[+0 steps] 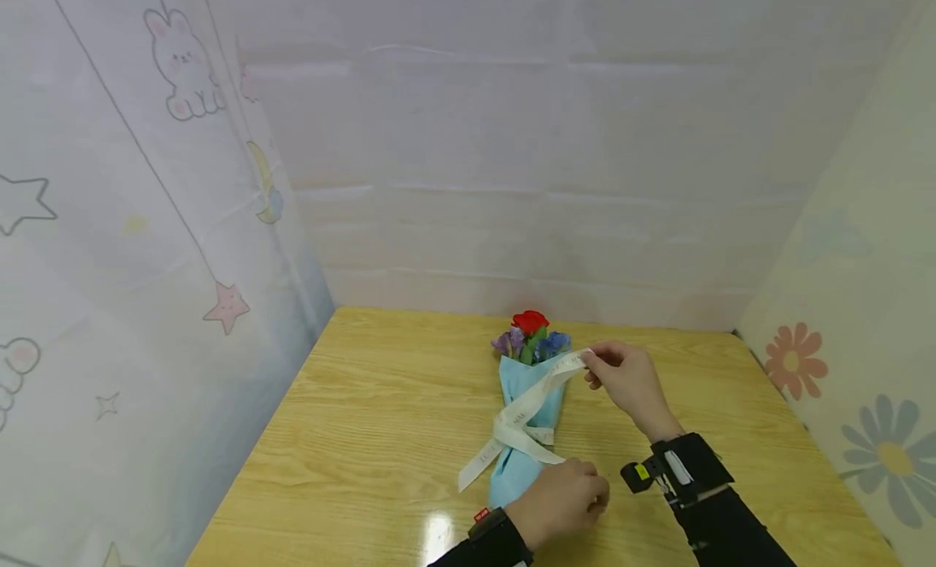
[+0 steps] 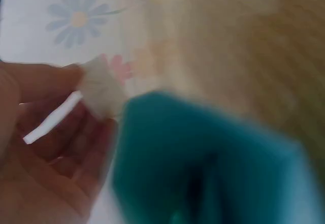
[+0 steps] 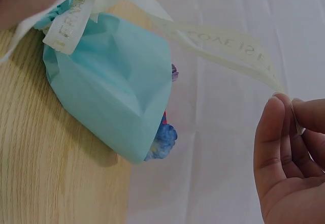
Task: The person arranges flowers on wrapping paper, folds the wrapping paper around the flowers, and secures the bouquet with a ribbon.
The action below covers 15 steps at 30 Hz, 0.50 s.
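A small bouquet lies on the table, wrapped in light blue paper (image 1: 515, 473), with a red rose (image 1: 530, 321) and purple and blue flowers (image 1: 553, 344) at its far end. A cream printed ribbon (image 1: 528, 404) goes around the wrap's narrow middle. Beside the flowers, my right hand (image 1: 630, 384) pinches one ribbon end between thumb and fingertips, pulling that length up off the paper. My left hand (image 1: 559, 502), lower down by the stem end, holds another stretch of ribbon (image 2: 101, 89) between thumb and fingers. In the left wrist view the blurred wrap opening (image 2: 203, 153) stands close to the camera.
The wooden table (image 1: 380, 404) reaches back to a pale cloth backdrop (image 1: 468, 144). Printed cloths hang at the left (image 1: 146, 226) and at the right with flowers (image 1: 870, 331). A loose ribbon tail (image 1: 478, 465) sticks out left of the bouquet.
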Each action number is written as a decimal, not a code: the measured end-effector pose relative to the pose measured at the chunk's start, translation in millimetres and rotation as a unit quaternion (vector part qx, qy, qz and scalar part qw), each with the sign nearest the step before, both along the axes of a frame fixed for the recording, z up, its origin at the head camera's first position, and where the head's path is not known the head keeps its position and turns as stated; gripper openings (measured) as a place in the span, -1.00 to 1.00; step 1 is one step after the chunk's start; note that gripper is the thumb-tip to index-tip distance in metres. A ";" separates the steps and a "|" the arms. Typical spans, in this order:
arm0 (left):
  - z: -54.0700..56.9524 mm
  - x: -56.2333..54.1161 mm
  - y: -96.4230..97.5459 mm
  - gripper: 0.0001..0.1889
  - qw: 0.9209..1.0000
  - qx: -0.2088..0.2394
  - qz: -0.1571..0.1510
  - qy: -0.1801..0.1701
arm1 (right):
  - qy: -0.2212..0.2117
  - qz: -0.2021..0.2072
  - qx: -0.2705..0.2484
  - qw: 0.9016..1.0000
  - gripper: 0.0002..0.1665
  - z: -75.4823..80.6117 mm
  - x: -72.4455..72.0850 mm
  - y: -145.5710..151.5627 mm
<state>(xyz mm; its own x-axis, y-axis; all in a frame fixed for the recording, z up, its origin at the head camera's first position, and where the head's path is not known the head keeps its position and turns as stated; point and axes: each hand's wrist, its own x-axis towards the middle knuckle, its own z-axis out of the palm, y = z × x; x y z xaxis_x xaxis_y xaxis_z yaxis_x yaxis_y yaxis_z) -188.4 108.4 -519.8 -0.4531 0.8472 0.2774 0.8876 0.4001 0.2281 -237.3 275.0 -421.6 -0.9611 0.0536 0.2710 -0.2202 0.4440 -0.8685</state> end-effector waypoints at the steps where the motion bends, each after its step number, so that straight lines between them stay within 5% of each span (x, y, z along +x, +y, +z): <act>1: -4.7 0.9 2.0 -0.87 1.000 -0.026 -0.001 -0.001 | 0.000 0.002 -0.001 1.000 -0.67 -0.2 -0.1 -0.7; 5: -18.9 3.5 7.5 -0.78 0.993 -0.116 -0.004 -0.035 | -0.005 0.008 -0.009 1.000 -0.71 -2.5 -0.7 -2.3; 9: -18.4 3.9 6.9 -0.83 0.983 -0.160 -0.002 -0.095 | -0.006 0.006 -0.011 1.000 -0.70 -3.8 -0.1 -2.1; 15: 5.6 -5.6 -8.1 -0.79 0.986 -0.068 0.038 -0.145 | -0.001 0.000 0.008 1.000 -0.64 -1.1 2.4 -1.4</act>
